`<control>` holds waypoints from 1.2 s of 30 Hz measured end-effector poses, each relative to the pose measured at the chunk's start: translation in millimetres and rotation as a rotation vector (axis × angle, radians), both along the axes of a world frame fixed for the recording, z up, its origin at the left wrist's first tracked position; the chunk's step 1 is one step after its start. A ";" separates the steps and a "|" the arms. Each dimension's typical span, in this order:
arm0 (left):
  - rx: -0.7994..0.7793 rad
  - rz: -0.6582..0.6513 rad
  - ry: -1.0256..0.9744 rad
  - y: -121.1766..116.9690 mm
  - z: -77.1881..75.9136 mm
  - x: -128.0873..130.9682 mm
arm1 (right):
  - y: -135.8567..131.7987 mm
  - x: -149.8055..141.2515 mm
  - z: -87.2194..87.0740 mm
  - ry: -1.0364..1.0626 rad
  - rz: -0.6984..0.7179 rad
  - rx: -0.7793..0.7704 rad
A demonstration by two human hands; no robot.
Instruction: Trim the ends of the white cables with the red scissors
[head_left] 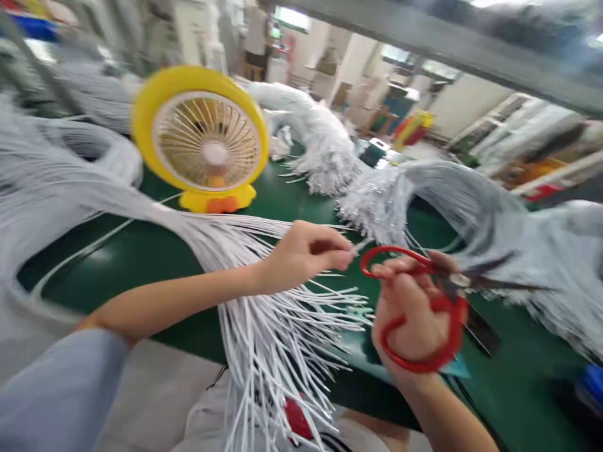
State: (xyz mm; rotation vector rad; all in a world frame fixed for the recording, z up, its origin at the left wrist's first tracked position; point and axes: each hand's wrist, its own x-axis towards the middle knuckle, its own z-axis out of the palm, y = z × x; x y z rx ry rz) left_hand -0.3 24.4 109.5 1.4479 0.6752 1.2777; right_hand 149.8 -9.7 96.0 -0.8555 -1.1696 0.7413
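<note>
My left hand (306,257) pinches the end of a thin white cable (362,245) above the table. A large bundle of white cables (264,339) fans out beneath that forearm, its loose ends spreading right and down over the table's front edge. In my right hand (409,314) is a pair of scissors (455,282) with red handles. Its handle loops are around my fingers, and the slightly blurred blades point to the right, away from the pinched cable end.
A yellow fan (214,150) stands on the green table (183,251) behind my left arm. More coiled cable bundles (447,194) lie at the back and right. A dark phone-like object (483,333) rests beyond my right hand. A metal beam (424,44) crosses overhead.
</note>
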 end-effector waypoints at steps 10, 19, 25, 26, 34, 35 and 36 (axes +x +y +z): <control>-0.166 -0.171 0.017 -3.1 -2.2 -4.2 | 7.1 2.7 0.3 -0.029 0.210 -0.106; -0.239 -0.277 0.070 -0.6 -10.6 -2.6 | 10.7 2.8 4.4 -0.008 0.264 -0.144; -0.308 -0.324 0.090 1.8 -13.4 -1.8 | 12.5 2.2 3.3 0.027 0.274 -0.168; -0.313 -0.327 0.086 1.8 -13.6 -1.5 | 12.4 1.8 3.1 0.038 0.278 -0.168; -0.292 -0.372 0.095 4.6 -18.3 1.4 | 12.8 4.8 3.6 0.043 0.273 -0.129; -0.285 -0.377 0.105 4.2 -18.8 2.1 | 13.9 7.0 5.8 0.050 0.245 -0.096; -0.273 -0.383 0.119 3.0 -18.9 3.0 | 15.1 9.7 8.7 0.066 0.206 -0.054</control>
